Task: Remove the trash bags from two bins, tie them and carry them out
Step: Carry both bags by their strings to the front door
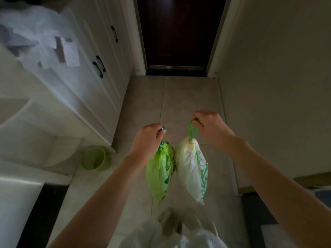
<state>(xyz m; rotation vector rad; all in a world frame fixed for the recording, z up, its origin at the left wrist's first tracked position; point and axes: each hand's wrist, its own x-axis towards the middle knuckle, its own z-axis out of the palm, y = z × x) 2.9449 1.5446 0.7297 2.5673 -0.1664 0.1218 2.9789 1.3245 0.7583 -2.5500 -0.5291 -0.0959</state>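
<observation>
Two tied trash bags hang side by side in front of me, above a tiled floor. My left hand (147, 138) grips the drawstring of the bright green trash bag (158, 173). My right hand (209, 127) pinches the green drawstring loop of the pale whitish trash bag (192, 169), which bears green print. The two bags touch at their upper sides. A small green bin (95, 158) stands on the floor at the left, bagless, by the base of the cabinet.
A dark closed door (176, 33) lies straight ahead at the end of a narrow hallway. White cabinets with black handles (100, 66) line the left side, a plain wall (277, 77) the right. Clear plastic and papers (44, 42) sit on the counter at the upper left.
</observation>
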